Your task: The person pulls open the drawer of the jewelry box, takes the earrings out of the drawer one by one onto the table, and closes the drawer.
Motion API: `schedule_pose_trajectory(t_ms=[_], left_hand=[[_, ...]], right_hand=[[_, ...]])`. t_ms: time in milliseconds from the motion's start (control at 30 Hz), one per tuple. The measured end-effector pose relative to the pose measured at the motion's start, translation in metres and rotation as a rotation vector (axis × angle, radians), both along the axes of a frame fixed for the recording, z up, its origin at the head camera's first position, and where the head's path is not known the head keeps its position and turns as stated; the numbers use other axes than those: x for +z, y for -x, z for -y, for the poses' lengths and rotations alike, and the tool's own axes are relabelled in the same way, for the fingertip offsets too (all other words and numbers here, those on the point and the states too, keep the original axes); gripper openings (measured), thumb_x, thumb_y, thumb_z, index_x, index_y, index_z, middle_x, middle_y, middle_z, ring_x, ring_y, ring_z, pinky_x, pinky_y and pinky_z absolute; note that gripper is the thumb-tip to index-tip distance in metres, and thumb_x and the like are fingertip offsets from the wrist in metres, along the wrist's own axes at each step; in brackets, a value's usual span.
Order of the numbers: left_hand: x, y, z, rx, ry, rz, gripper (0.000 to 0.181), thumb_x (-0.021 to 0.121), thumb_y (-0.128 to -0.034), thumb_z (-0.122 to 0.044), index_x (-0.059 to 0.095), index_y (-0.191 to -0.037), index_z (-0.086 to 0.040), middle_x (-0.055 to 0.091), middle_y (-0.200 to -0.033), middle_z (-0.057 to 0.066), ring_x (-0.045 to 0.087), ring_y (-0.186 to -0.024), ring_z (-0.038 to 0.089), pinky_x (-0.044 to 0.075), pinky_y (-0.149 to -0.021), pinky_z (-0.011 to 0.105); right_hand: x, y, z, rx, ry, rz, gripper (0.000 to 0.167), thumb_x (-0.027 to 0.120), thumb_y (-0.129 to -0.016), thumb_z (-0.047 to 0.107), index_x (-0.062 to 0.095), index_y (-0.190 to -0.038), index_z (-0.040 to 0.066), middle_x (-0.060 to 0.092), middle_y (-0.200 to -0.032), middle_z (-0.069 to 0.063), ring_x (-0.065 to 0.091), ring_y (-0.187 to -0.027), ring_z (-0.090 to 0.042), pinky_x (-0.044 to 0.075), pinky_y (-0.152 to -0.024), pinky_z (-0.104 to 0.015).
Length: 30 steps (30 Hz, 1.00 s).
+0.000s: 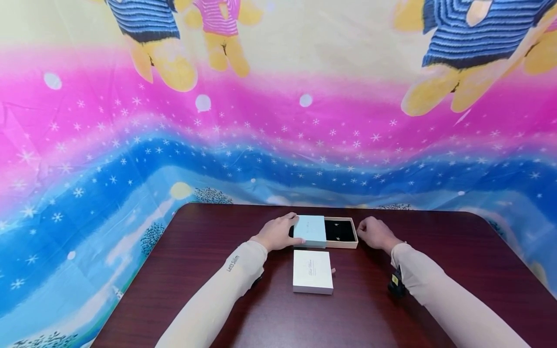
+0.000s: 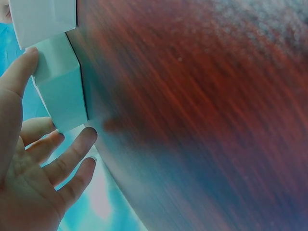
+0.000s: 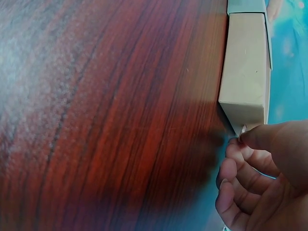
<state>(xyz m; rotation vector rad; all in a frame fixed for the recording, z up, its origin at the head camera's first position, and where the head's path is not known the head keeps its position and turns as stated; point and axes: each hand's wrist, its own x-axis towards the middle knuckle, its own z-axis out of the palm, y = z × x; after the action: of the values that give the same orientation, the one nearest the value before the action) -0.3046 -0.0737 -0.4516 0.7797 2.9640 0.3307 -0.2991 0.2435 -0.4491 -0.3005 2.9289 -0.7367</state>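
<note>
Item: drawer box, on the far part of a dark red table (image 1: pixel 357 309). Its pale blue sleeve (image 1: pixel 310 231) is held by the left hand (image 1: pixel 278 233), thumb to the near side, fingers at the left end. Its cream drawer (image 1: pixel 342 246) stands partly out to the right; the right hand (image 1: pixel 377 233) pinches a small pull tab (image 3: pixel 243 129) at its end.
Contents: black insert (image 1: pixel 347 231), two small star-shaped pieces (image 1: pixel 336 224) on it.
Adjacent: closed white box (image 1: pixel 312 272), printed lid, just on the person's near side of the pale blue one.
Surround: backdrop (image 1: pixel 261 121) with bears and snowflakes; dark device (image 1: pixel 396 284) at the right wrist.
By view: the insert and stars show only from the head; the pinched tab, only at the right wrist; two left fingers clear of the sleeve, at the left wrist.
</note>
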Motion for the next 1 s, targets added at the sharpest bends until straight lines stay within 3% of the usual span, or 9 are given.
schedule_pose_trajectory(t_ms=[333, 833, 1000], left_hand=[[0.001, 0.0, 0.0, -0.006, 0.003, -0.007, 0.083, 0.069, -0.089, -0.061, 0.046, -0.153, -0.013, 0.04, -0.162, 0.009, 0.05, -0.142, 0.024, 0.047, -0.11, 0.041], [0.002, -0.001, 0.0, -0.005, 0.002, -0.008, 0.083, 0.068, -0.0897, -0.06, 0.045, -0.154, -0.012, 0.041, -0.161, 0.008, 0.051, -0.141, 0.023, 0.047, -0.11, 0.04], [0.003, -0.001, 0.0, -0.004, 0.006, -0.008, 0.083, 0.068, -0.0899, -0.059, 0.045, -0.154, -0.012, 0.041, -0.161, 0.008, 0.051, -0.141, 0.023, 0.048, -0.11, 0.04]], right_hand=[[0.003, -0.001, -0.002, -0.029, 0.003, 0.007, 0.022, 0.057, -0.099, 0.014, 0.071, -0.084, 0.005, 0.054, -0.062, 0.002, 0.049, -0.057, -0.014, 0.04, -0.063, -0.03], [0.008, 0.006, -0.008, -0.073, 0.042, -0.028, 0.035, 0.055, -0.102, 0.025, 0.064, -0.075, 0.005, 0.044, -0.057, 0.003, 0.042, -0.052, -0.015, 0.036, -0.055, -0.03], [0.012, 0.007, -0.007, -0.063, 0.042, -0.08, 0.031, 0.056, -0.102, 0.024, 0.072, -0.09, 0.001, 0.065, -0.071, -0.005, 0.053, -0.06, -0.016, 0.043, -0.061, -0.033]])
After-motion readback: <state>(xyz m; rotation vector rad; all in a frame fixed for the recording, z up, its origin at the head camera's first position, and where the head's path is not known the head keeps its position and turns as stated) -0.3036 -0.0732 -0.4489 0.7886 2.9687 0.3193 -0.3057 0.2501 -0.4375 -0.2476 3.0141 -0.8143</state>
